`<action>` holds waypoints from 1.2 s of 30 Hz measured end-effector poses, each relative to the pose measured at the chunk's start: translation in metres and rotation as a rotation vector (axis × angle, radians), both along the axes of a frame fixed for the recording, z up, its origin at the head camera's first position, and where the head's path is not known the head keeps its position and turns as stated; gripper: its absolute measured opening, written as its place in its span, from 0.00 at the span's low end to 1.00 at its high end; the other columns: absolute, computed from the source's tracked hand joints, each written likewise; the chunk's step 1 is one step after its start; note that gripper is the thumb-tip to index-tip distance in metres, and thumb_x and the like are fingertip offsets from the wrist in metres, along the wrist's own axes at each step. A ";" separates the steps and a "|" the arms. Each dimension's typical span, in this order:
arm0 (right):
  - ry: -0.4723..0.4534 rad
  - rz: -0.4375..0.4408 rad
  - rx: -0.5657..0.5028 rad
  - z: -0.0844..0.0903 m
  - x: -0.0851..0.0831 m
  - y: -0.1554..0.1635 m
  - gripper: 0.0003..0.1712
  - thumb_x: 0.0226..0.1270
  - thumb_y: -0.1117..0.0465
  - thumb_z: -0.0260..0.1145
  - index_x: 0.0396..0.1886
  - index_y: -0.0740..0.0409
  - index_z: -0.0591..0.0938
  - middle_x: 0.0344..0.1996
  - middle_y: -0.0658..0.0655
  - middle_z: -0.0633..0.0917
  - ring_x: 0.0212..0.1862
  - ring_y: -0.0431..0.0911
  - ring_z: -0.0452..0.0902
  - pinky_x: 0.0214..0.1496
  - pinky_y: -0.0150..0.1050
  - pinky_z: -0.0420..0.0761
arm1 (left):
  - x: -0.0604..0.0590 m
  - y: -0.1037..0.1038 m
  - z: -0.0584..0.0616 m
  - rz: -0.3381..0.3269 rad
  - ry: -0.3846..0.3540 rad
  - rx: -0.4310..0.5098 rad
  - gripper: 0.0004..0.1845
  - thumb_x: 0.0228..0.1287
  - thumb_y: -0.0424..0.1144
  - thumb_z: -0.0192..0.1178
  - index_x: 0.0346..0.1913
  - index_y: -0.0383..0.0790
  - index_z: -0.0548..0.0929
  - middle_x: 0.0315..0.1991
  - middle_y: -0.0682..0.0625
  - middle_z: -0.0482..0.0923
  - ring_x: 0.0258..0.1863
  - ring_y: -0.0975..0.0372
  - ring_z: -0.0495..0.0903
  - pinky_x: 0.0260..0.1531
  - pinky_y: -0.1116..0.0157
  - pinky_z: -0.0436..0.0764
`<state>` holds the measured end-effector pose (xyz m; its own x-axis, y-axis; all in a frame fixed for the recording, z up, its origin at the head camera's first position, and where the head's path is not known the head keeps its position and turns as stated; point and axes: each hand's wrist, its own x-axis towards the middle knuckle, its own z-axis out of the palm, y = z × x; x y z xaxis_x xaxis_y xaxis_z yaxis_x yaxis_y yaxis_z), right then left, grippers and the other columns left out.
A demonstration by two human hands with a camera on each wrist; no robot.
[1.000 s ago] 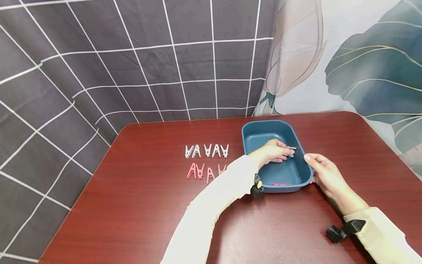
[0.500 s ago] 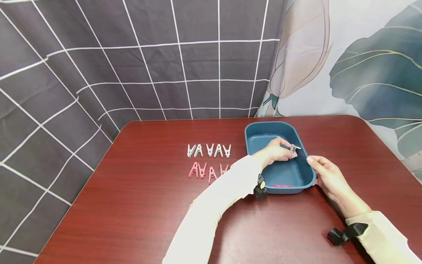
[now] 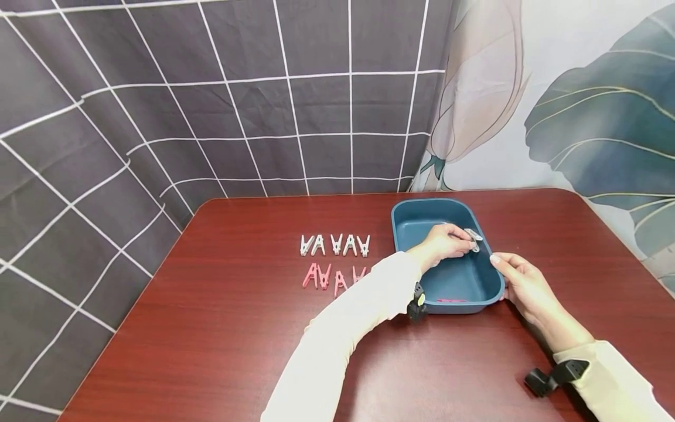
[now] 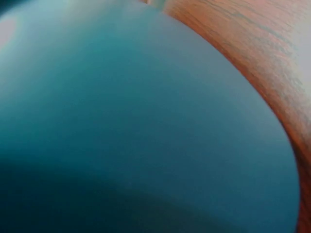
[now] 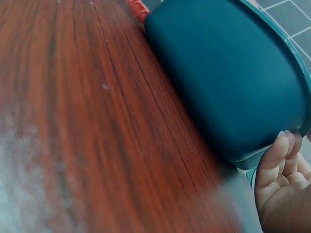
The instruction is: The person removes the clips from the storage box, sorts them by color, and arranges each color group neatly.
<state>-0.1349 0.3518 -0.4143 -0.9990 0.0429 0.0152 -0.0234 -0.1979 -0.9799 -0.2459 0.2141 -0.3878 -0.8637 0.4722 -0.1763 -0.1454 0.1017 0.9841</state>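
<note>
My left hand (image 3: pixel 447 241) reaches into a blue plastic basin (image 3: pixel 456 281) and pinches a whitish clothespin (image 3: pixel 474 235) near its right wall. The right hand (image 3: pixel 522 287) holds that basin's right rim, thumb on top and the other fingers outside below it. In the right wrist view, the right hand's fingertips (image 5: pixel 286 138) meet the rim at the basin's corner. A pink clothespin (image 3: pixel 452 300) lies inside along the near wall. Only the basin's blurred blue outer wall (image 4: pixel 160 116) fills the left wrist view, with the left hand out of sight there.
Left of the basin, several white clothespins (image 3: pixel 336 244) stand in a row on the reddish wood table (image 3: pixel 221 316). Several pink clothespins (image 3: pixel 324 276) form a nearer row, partly covered by the left sleeve (image 3: pixel 343 328). A grey checked cloth (image 3: pixel 263 105) hangs behind.
The clothespin has turned in the left hand's fingers and shows more beyond the fingertips, close to the right wall. The right hand keeps its hold on the rim.
</note>
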 end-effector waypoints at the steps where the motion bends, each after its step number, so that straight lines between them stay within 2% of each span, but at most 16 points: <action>1: -0.001 0.000 0.000 0.000 0.001 0.000 0.09 0.74 0.63 0.51 0.41 0.47 0.78 0.24 0.45 0.82 0.19 0.38 0.76 0.19 0.29 0.74 | 0.001 0.000 -0.001 0.004 0.007 0.014 0.08 0.54 0.23 0.65 0.38 0.23 0.81 0.36 0.32 0.83 0.42 0.45 0.84 0.38 0.61 0.84; 7: 0.005 0.009 -0.004 -0.003 0.002 -0.004 0.09 0.74 0.63 0.51 0.40 0.47 0.77 0.23 0.45 0.82 0.19 0.36 0.76 0.18 0.28 0.73 | 0.005 0.001 -0.002 0.025 -0.027 0.055 0.05 0.51 0.18 0.63 0.31 0.23 0.78 0.35 0.30 0.82 0.41 0.42 0.83 0.37 0.59 0.84; 10: 0.008 0.009 0.005 -0.004 0.003 -0.005 0.08 0.74 0.63 0.52 0.40 0.47 0.77 0.22 0.45 0.82 0.19 0.36 0.76 0.18 0.28 0.73 | 0.006 0.001 -0.001 0.027 -0.062 0.068 0.09 0.51 0.16 0.61 0.26 0.28 0.73 0.34 0.28 0.82 0.42 0.40 0.82 0.38 0.56 0.83; 13: 0.006 0.008 0.008 -0.003 0.003 -0.006 0.08 0.74 0.63 0.52 0.40 0.47 0.77 0.22 0.45 0.82 0.19 0.36 0.76 0.18 0.28 0.73 | 0.008 0.000 0.002 0.045 -0.094 0.057 0.13 0.52 0.15 0.60 0.28 0.34 0.71 0.33 0.29 0.81 0.42 0.40 0.82 0.40 0.55 0.83; 15: 0.003 0.006 0.011 -0.003 0.004 -0.007 0.08 0.74 0.63 0.52 0.40 0.47 0.77 0.22 0.45 0.82 0.19 0.37 0.76 0.18 0.28 0.73 | 0.009 -0.001 0.004 0.046 -0.105 0.034 0.11 0.53 0.17 0.60 0.32 0.32 0.72 0.32 0.32 0.82 0.41 0.42 0.83 0.39 0.56 0.83; 18: -0.003 0.003 0.016 -0.004 0.004 -0.009 0.08 0.74 0.62 0.52 0.40 0.46 0.77 0.23 0.45 0.82 0.19 0.37 0.76 0.18 0.28 0.73 | 0.009 -0.004 0.005 0.006 -0.113 -0.005 0.08 0.55 0.19 0.60 0.38 0.29 0.75 0.27 0.38 0.81 0.30 0.51 0.84 0.32 0.63 0.84; 22: -0.009 0.007 0.016 -0.004 0.003 -0.011 0.08 0.74 0.62 0.52 0.39 0.46 0.77 0.23 0.45 0.82 0.19 0.36 0.75 0.18 0.28 0.73 | 0.011 -0.008 0.005 -0.085 -0.111 -0.033 0.04 0.57 0.21 0.57 0.37 0.27 0.77 0.19 0.48 0.74 0.17 0.64 0.71 0.18 0.74 0.74; 24: -0.009 0.008 0.014 -0.004 0.003 -0.011 0.07 0.74 0.61 0.53 0.39 0.47 0.77 0.23 0.45 0.81 0.19 0.36 0.75 0.18 0.28 0.72 | 0.012 -0.009 0.006 -0.117 -0.118 -0.036 0.03 0.58 0.22 0.57 0.34 0.29 0.75 0.18 0.49 0.71 0.15 0.66 0.67 0.15 0.75 0.69; 28: -0.007 0.003 0.025 -0.004 0.003 -0.010 0.07 0.74 0.61 0.53 0.40 0.47 0.77 0.23 0.45 0.82 0.19 0.37 0.75 0.18 0.28 0.73 | 0.014 -0.013 0.007 -0.138 -0.138 -0.017 0.07 0.58 0.24 0.60 0.34 0.35 0.72 0.19 0.50 0.72 0.15 0.66 0.66 0.14 0.75 0.67; 36: -0.025 -0.002 0.043 -0.003 0.002 -0.009 0.07 0.73 0.61 0.53 0.39 0.46 0.77 0.22 0.45 0.82 0.18 0.37 0.75 0.18 0.28 0.73 | 0.018 -0.027 0.012 -0.177 -0.165 0.003 0.11 0.59 0.26 0.60 0.44 0.34 0.74 0.23 0.49 0.74 0.19 0.64 0.70 0.16 0.73 0.69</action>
